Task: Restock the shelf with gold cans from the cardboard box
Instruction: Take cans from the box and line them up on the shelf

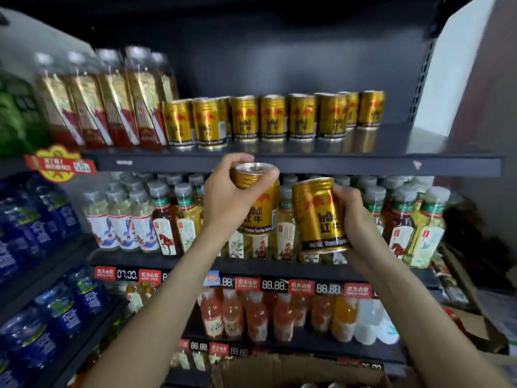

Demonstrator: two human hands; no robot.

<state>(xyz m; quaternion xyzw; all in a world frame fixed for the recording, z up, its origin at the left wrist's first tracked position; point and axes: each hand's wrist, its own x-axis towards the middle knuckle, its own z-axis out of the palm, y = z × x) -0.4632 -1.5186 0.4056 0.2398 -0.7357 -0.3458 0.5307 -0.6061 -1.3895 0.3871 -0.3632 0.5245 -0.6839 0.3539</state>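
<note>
My left hand (228, 196) grips a gold can (260, 200) round its upper part, just below the front edge of the top shelf (302, 163). My right hand (356, 222) holds a second gold can (319, 214), tilted slightly, beside the first. A row of gold cans (274, 117) stands on the top shelf, with bare shelf to its right. The cardboard box (296, 369) shows its open flaps at the bottom edge of the view.
Tall gold-and-red bottles (112, 99) stand left of the can row. Tea bottles (167, 219) fill the middle shelf, orange drinks (251, 315) the lower one. Blue water packs (42, 219) sit at left. A white side panel (447, 79) bounds the shelf at right.
</note>
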